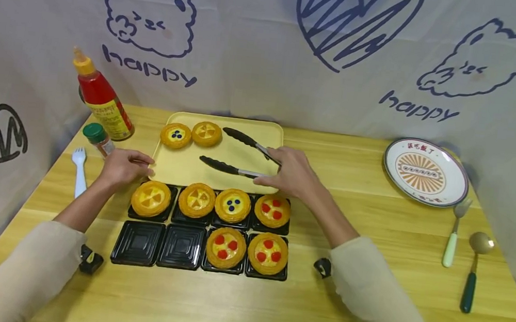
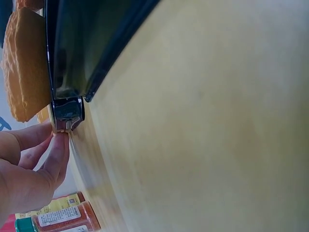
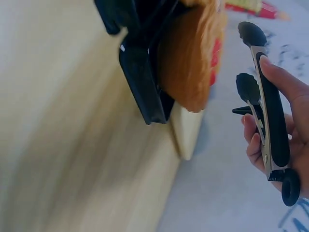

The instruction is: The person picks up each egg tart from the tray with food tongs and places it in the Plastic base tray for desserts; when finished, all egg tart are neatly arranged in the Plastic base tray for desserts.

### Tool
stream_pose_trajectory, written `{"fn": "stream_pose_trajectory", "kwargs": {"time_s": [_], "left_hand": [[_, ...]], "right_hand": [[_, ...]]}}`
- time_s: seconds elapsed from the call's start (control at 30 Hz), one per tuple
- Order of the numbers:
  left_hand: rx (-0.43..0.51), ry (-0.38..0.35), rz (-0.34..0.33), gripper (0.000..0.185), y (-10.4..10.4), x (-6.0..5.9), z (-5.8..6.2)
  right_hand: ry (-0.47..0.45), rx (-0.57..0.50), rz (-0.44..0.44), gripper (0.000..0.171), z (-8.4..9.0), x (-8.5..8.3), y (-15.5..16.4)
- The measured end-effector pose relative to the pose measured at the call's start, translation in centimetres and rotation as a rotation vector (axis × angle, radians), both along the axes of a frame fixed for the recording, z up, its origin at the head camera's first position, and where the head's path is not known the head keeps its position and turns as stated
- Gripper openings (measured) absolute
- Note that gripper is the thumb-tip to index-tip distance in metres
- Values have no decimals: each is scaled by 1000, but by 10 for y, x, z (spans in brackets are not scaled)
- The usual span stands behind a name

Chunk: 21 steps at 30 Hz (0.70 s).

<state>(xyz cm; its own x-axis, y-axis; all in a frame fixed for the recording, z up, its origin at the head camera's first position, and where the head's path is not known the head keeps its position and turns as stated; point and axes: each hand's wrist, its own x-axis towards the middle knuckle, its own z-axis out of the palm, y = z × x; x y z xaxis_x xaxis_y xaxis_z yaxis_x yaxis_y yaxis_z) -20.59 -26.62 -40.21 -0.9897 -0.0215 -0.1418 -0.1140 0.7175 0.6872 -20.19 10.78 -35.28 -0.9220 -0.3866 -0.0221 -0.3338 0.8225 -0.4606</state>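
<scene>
A white cloth backdrop (image 1: 259, 52) with blue bear drawings and the word "happy" closes in the far side and both flanks of a wooden table (image 1: 366, 296).

One yellow tray (image 1: 183, 167) lies at the far middle, holding two tarts (image 1: 176, 135) at its far left corner. Just near of it sit eight black trays (image 1: 138, 243) in two rows of four. Six hold tarts; the two at the near left are bare. That makes eight tarts in all.

One plate (image 1: 426, 172) sits far right, with one fork (image 1: 453, 234) and one spoon (image 1: 474, 270) near of it. At the far left stand one red bottle (image 1: 101, 95) and one small jar (image 1: 98, 138), with one white fork (image 1: 80, 171) nearer.

One pair of tongs (image 1: 240, 151) lies over the yellow tray, its black tips spread and pointing left. The right hand (image 1: 291, 174) grips the handle end, fingers curled round both arms; the right wrist view shows the thumb along one arm. The left hand (image 1: 123, 166) rests at the yellow tray's near left corner, fingers loosely bent with the tips touching the tray edge, holding nothing.
</scene>
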Motion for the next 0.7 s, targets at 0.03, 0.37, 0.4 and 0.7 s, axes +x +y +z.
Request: {"fn": "stream_pose_trajectory", "kwargs": {"time_s": [0.03, 0.37, 0.4, 0.7], "left_hand": [[-4, 0, -2, 29, -1, 0, -1], [-13, 2, -13, 30, -5, 5, -2], [-10, 0, -11, 30, -5, 6, -2], [-24, 7, -19, 29, -2, -2, -3]], "right_hand": [[-17, 15, -9, 81, -3, -9, -4], [-140, 67, -47, 86, -21, -59, -40], [-144, 66, -50, 85, -22, -61, -43], [-123, 22, -79, 74, -18, -59, -39]]}}
